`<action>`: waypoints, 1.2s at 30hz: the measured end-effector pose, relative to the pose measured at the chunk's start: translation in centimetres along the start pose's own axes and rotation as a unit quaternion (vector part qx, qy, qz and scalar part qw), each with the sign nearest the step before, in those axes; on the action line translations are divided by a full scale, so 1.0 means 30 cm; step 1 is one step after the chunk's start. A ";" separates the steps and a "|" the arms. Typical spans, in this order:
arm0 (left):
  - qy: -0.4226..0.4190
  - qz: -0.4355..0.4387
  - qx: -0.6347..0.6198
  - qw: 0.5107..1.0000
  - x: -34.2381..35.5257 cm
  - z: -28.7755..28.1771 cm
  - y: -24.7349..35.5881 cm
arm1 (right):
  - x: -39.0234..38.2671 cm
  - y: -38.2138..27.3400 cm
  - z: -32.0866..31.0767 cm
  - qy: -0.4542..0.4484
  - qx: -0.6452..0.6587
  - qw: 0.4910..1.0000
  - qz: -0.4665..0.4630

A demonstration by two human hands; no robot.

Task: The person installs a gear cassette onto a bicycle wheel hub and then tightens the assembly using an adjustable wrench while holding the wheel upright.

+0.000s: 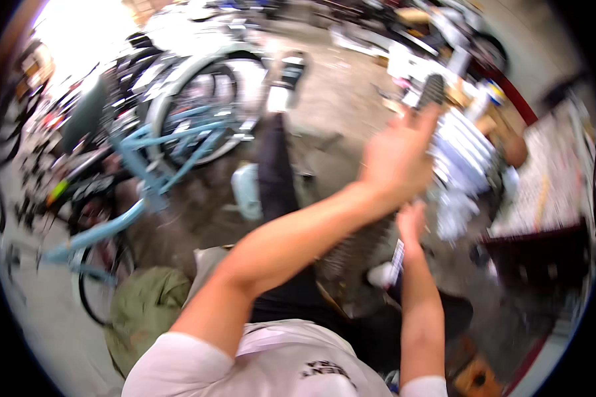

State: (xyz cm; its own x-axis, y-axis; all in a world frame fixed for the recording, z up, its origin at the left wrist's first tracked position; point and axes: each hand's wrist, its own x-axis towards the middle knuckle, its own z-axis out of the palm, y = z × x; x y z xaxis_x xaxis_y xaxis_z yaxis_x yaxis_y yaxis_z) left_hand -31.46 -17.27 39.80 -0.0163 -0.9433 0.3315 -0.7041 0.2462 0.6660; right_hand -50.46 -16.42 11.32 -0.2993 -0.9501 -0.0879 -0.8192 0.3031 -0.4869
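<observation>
My left hand [398,155] reaches across to the right of the middle, its fingers closed and pointing away from me. A short black piece with a rounded, ridged end [433,91] stands out just past these fingers; motion blur hides what kind of thing it is. Below and nearer me is my right hand [412,221], smeared, so its fingers do not show clearly. Along the right wrist runs a narrow pale strip [397,259]. Beyond both hands lies a pale blue-white bundle [463,149] with clear plastic [455,215] below it.
A light-blue bicycle frame [136,155] with wheels fills the left, among other bikes. Olive cloth [146,311] lies at lower left. My outstretched leg [277,165] crosses the floor. At right stands a dark red box-like piece [540,261]; parts clutter the far right.
</observation>
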 end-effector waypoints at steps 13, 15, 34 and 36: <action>0.055 0.132 0.004 0.990 -0.234 -0.011 -0.045 | 0.015 0.055 -0.044 0.107 0.066 0.991 0.054; 0.059 0.132 0.003 0.989 -0.228 -0.013 -0.055 | -0.056 0.093 0.007 0.122 0.115 0.985 0.039; 0.037 0.114 0.011 0.993 -0.284 -0.032 -0.063 | -0.069 0.098 0.175 0.115 0.202 0.967 -0.108; 0.036 0.112 0.003 0.993 -0.286 -0.028 -0.055 | -0.070 0.094 0.176 0.107 0.220 0.965 -0.099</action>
State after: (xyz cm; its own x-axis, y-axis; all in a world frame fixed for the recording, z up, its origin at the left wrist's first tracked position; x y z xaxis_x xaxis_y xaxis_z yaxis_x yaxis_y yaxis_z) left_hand -29.56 -9.40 36.42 -0.1224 -0.8466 0.5179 -0.6933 0.4464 0.5658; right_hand -49.57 -13.96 5.55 -0.2907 -0.9349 0.2034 -0.5979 0.0116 -0.8015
